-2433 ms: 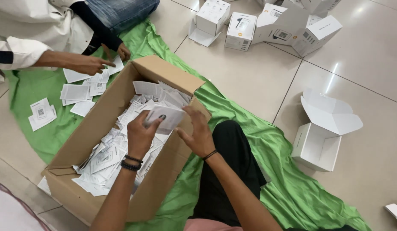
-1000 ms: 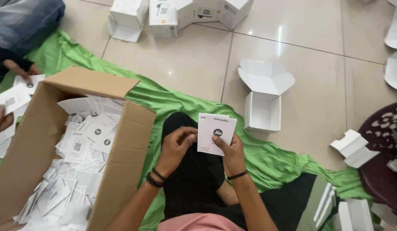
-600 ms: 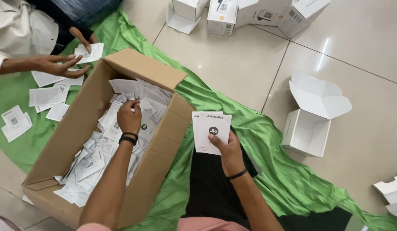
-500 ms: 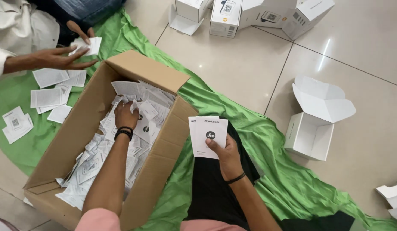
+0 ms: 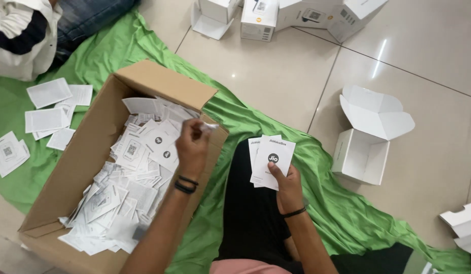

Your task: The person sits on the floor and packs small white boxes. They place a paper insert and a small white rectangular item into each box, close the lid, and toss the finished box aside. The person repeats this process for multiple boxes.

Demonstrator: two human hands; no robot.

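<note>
- The left hand (image 5: pixel 192 147) pinches one thin white leaflet (image 5: pixel 211 125) over the cardboard box (image 5: pixel 88 152) of loose leaflets.
- The right hand (image 5: pixel 286 185) clasps a few white cards (image 5: pixel 271 160) above the lap, right of the box.
- A green cloth (image 5: pixel 321 203) lies on the floor beneath.

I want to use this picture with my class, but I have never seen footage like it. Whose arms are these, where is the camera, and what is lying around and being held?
The camera sits on a person's head and looks down, so the two arms are the wearer's own. The left hand pinches a small white leaflet over a cardboard box full of such leaflets. The right hand holds a few white cards above the lap. A green cloth covers the tiled floor. An open white carton stands to the right; more leaflets lie left, beside another seated person.
</note>
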